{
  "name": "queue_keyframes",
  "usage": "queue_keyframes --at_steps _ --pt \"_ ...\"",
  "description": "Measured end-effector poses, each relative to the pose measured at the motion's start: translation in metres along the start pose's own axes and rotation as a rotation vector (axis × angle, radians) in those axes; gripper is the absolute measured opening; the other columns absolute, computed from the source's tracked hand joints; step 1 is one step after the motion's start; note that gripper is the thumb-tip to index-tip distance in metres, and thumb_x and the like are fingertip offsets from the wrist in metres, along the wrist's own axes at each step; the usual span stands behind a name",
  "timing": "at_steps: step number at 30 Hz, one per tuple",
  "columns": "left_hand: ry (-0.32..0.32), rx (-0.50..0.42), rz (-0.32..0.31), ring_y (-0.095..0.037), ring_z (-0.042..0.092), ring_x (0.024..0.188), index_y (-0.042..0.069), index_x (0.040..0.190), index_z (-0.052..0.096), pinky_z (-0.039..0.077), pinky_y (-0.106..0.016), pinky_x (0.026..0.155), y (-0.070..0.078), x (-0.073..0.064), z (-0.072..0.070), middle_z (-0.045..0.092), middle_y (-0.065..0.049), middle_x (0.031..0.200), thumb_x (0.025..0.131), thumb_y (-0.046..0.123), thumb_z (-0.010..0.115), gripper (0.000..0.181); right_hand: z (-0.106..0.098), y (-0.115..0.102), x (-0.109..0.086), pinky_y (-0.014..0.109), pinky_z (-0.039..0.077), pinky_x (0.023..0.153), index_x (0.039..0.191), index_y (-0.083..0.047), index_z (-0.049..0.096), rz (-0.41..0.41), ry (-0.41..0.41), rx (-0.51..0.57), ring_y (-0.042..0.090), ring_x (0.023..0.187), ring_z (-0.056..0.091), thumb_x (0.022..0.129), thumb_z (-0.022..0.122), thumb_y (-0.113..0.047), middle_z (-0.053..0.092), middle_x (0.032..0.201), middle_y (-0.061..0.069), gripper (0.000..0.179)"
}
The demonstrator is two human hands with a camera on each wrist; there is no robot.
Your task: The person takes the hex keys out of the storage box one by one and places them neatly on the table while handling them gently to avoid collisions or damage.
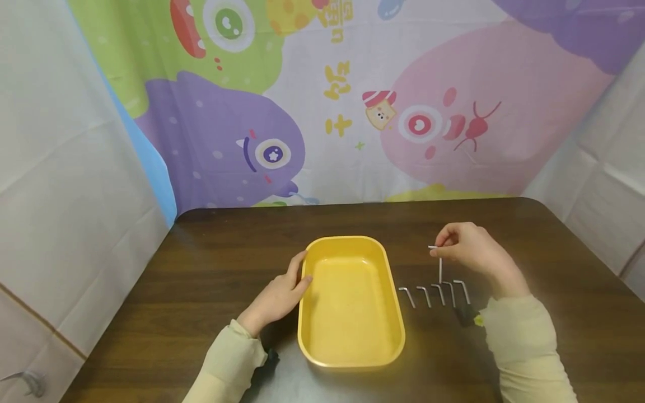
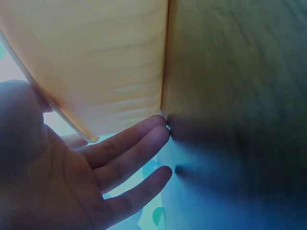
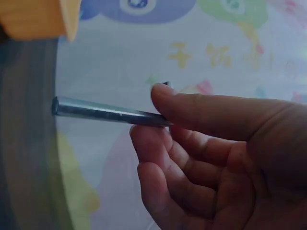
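Observation:
A yellow plastic tray [image 1: 353, 313] with rounded corners stands on the table. My left hand [image 1: 276, 296] holds its left side, thumb over the rim and the other fingers along the outer wall. In the left wrist view those fingers [image 2: 129, 148] reach down to the tabletop beside the wall [image 2: 110, 62]. Right of the tray, my right hand [image 1: 471, 249] pinches a silver hex key [image 1: 440, 271] near its bend between thumb and fingertips, long arm hanging down. The right wrist view shows the key's shaft [image 3: 105, 112] sticking out past the thumb.
Several more L-shaped hex keys [image 1: 428, 298] lie in a row between the tray and the right forearm. The dark wooden table [image 1: 227, 235] ends at the back against a cloth printed with cartoon monsters [image 1: 342, 157]. White sheeting [image 1: 65, 140] hangs at both sides.

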State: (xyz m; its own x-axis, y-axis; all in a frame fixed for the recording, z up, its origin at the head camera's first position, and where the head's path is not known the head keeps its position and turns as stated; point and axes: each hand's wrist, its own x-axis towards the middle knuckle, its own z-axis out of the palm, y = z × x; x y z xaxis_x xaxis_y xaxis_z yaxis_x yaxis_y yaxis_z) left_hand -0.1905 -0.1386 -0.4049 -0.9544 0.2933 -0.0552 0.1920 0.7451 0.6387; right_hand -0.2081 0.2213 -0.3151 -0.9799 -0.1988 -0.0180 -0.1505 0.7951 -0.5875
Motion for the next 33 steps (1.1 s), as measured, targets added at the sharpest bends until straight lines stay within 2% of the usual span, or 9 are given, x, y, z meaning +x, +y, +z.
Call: queue_keyframes --at_steps 4,8,14,21,33 --pt "0.006 0.000 -0.001 -0.012 0.056 0.062 0.021 0.145 0.012 0.047 -0.034 0.067 0.000 0.000 0.001 0.065 -0.010 0.088 0.095 0.035 0.044 0.061 0.002 0.020 0.007 0.029 0.041 0.061 0.083 -0.003 0.059 0.065 -0.081 0.034 0.014 0.062 0.054 0.078 0.069 -0.025 0.059 0.066 0.001 0.025" --pt "0.007 -0.003 0.003 -0.012 0.057 0.062 0.021 0.145 0.012 0.047 -0.033 0.067 -0.001 0.000 0.001 0.065 -0.011 0.091 0.095 0.036 0.044 0.061 0.006 0.042 0.013 0.029 0.040 0.060 0.082 -0.001 0.060 0.106 -0.139 0.021 0.013 0.061 0.052 0.079 0.067 -0.019 0.056 0.063 -0.001 0.019" --pt "0.008 -0.011 0.003 -0.012 0.057 0.062 0.021 0.145 0.012 0.048 -0.033 0.067 -0.001 0.000 0.001 0.065 -0.010 0.091 0.095 0.035 0.045 0.061 0.007 0.067 0.013 0.029 0.040 0.060 0.081 0.001 0.063 0.152 -0.182 -0.003 0.016 0.067 0.050 0.078 0.064 -0.011 0.057 0.070 0.001 0.012" --pt "0.009 -0.007 0.001 -0.011 0.057 0.063 0.022 0.145 0.012 0.047 -0.034 0.068 -0.002 0.000 0.002 0.065 -0.010 0.092 0.095 0.036 0.044 0.061 0.006 0.079 0.011 0.030 0.044 0.061 0.078 0.002 0.062 0.239 -0.223 0.002 0.018 0.069 0.053 0.077 0.060 -0.004 0.058 0.074 0.005 0.007" --pt "0.007 -0.012 0.000 -0.012 0.056 0.062 0.021 0.145 0.012 0.047 -0.034 0.067 0.000 -0.001 0.000 0.065 -0.009 0.090 0.095 0.034 0.045 0.061 0.013 0.089 0.012 0.033 0.047 0.064 0.079 0.005 0.059 0.286 -0.232 0.048 0.020 0.070 0.055 0.078 0.057 0.002 0.057 0.074 0.009 0.004"
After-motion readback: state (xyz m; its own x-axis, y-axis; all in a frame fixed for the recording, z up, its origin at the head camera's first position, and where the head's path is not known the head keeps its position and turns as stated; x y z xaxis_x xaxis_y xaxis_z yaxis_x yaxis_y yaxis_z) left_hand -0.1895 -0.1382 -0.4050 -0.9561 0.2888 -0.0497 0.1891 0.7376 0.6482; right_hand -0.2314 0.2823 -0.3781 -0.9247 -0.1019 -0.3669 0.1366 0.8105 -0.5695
